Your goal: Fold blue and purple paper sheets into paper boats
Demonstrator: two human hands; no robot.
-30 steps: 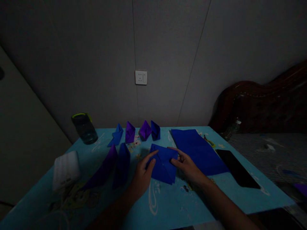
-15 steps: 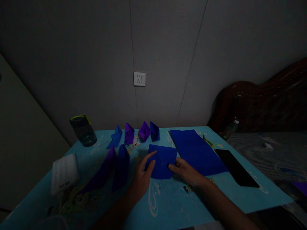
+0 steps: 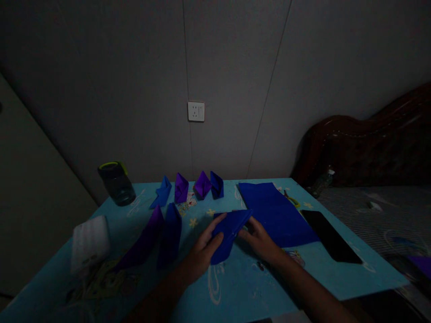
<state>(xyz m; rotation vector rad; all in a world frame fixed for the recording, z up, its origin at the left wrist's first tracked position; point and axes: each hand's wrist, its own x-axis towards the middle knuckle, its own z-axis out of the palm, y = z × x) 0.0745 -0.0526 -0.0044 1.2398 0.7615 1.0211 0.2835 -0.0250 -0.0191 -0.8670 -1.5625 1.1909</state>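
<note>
A folded blue paper (image 3: pixel 225 242) is tilted up over the table between my hands. My left hand (image 3: pixel 206 246) grips its left side, with the thumb on the near face and the fingers along the top. My right hand (image 3: pixel 257 237) holds the right edge, some fingertips hidden behind the paper. To the left of my left hand stand a dark blue folded paper piece (image 3: pixel 170 235) and a purple one (image 3: pixel 144 242). Farther back is a row of folded pieces: a lighter blue one (image 3: pixel 163 193), two purple ones (image 3: pixel 181 188) and a dark blue one (image 3: pixel 217 185).
Blue sheets (image 3: pixel 272 213) lie right of my hands, beside yellow-handled scissors (image 3: pixel 292 200) and a flat black phone-like slab (image 3: pixel 332 235). At left are a white power bank (image 3: pixel 90 242) with a cable and a dark water bottle (image 3: pixel 117 184). A wall socket (image 3: pixel 195 111) is behind.
The blue paper has turned from lying flat toward me to standing tilted, its right side folded over or swung up. My right hand has shifted slightly right with its fingers behind the edge.
</note>
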